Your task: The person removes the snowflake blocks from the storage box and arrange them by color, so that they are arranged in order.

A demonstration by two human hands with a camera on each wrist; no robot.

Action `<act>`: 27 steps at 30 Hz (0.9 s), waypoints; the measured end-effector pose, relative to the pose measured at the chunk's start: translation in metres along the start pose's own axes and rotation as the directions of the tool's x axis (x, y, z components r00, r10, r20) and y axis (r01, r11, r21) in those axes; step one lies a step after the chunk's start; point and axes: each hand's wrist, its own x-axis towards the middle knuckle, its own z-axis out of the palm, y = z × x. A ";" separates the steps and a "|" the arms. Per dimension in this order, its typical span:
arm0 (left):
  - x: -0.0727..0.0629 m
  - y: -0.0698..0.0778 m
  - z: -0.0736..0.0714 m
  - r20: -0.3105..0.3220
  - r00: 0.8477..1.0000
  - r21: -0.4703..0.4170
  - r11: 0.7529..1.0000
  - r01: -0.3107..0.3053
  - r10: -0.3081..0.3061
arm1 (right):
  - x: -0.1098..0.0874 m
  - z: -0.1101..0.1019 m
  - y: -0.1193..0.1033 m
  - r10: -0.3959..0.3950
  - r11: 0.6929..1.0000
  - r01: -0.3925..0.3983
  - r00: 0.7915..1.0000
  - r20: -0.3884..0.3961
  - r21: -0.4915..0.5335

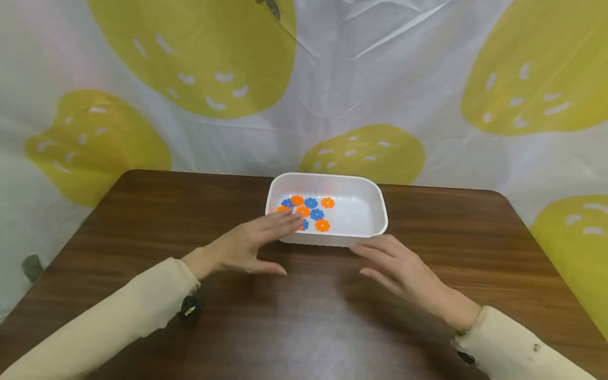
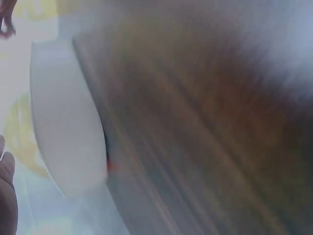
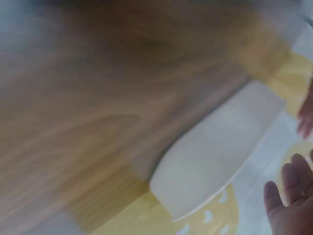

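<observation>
A white plastic tub (image 1: 351, 216) stands near the table's far edge, with several orange flower-shaped discs (image 1: 328, 202) and blue ones (image 1: 311, 203) lying mostly in its left half. My left hand (image 1: 252, 240) is over the tub's near left corner, fingers extended and thumb apart, hiding part of some discs. My right hand (image 1: 404, 266) hovers by the near right corner with its fingers loosely extended. Neither hand holds anything. Both wrist views are blurred and show the tub's outer side wall (image 2: 68, 117), with the right fingers (image 3: 292, 181) at the edge of the right wrist view.
A dark wooden table (image 1: 294, 316) carries the tub. Behind it hangs a white cloth (image 1: 214, 148) printed with large yellow lemons, close to the table's far edge. A small dark object (image 1: 32, 268) shows beyond the table's left edge.
</observation>
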 end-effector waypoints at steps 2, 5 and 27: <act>-0.002 -0.012 -0.002 -0.053 0.992 -0.041 0.993 0.115 -0.117 | 0.009 0.004 0.006 0.094 0.995 -0.092 0.995 -0.046 0.037; -0.005 -0.028 -0.002 -0.106 0.944 -0.121 0.946 0.300 -0.313 | 0.024 0.011 0.015 0.249 0.966 -0.243 0.966 -0.064 0.084; -0.003 -0.071 0.029 -0.113 0.595 -0.498 0.563 0.659 -0.796 | 0.082 0.057 0.069 0.736 0.576 -0.797 0.603 0.309 0.184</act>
